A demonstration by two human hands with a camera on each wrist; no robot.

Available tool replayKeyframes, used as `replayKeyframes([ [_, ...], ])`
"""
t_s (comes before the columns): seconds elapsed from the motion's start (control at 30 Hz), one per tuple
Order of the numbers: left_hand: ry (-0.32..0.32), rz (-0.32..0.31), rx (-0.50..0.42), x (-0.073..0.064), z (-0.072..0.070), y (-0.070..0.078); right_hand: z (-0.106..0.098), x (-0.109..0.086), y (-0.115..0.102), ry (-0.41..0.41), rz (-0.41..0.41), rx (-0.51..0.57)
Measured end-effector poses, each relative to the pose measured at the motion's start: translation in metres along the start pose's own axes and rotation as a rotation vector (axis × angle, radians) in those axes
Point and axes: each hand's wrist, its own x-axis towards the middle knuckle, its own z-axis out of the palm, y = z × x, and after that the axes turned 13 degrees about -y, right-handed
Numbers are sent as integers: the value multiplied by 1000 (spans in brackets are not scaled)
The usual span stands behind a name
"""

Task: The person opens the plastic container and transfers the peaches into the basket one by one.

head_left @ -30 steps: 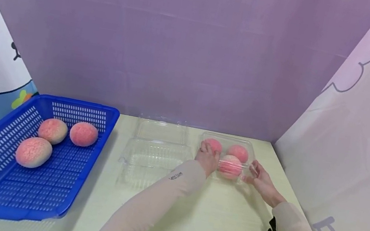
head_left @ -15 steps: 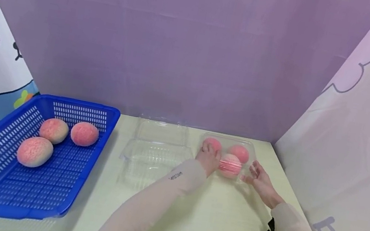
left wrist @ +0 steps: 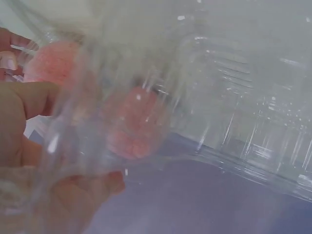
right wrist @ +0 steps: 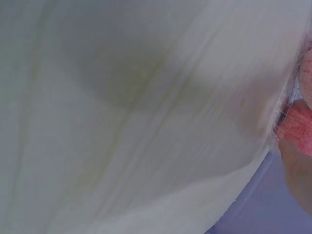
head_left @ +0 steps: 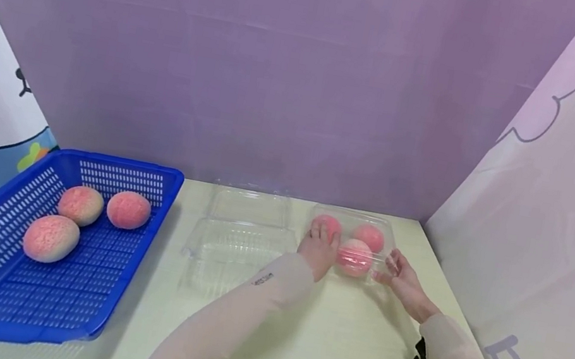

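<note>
My left hand (head_left: 317,254) grips the left side of a clear plastic clamshell box (head_left: 351,218) with its lid down. Inside it sit three round, peach-like pink balls (head_left: 354,261). On the opposite side my right hand (head_left: 407,285) holds the box's right edge, thumb near the front corner and fingers along the side. Through clear plastic in the left wrist view, my left hand (left wrist: 14,117) shows thumb and finger spread around the box wall, with pink balls (left wrist: 134,124) beyond. The right wrist view has only a finger (right wrist: 297,170) beside a pink ball (right wrist: 295,127).
A second clear clamshell box (head_left: 242,242) lies open left of my left hand. Farther left, a blue perforated basket (head_left: 81,335) contains three pink-and-cream balls (head_left: 129,210). A purple cloth wall (head_left: 305,80) closes off the back of the pale table (head_left: 337,355).
The head view has shifted slightly. Both hands stay on the sides of the filled box, with only small finger movements.
</note>
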Motion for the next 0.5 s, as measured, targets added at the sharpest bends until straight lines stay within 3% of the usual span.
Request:
replayKeyframes([
  [0.2,5,28,-23,-13,-6,4,-2,0,0,2,1,-25],
  [0.37,75,68,41,-34,-12,11,-2,1,2,4,-10,-9],
  [0.5,67,88,94,-53,-20,15,-1,1,4,4,-25,2],
])
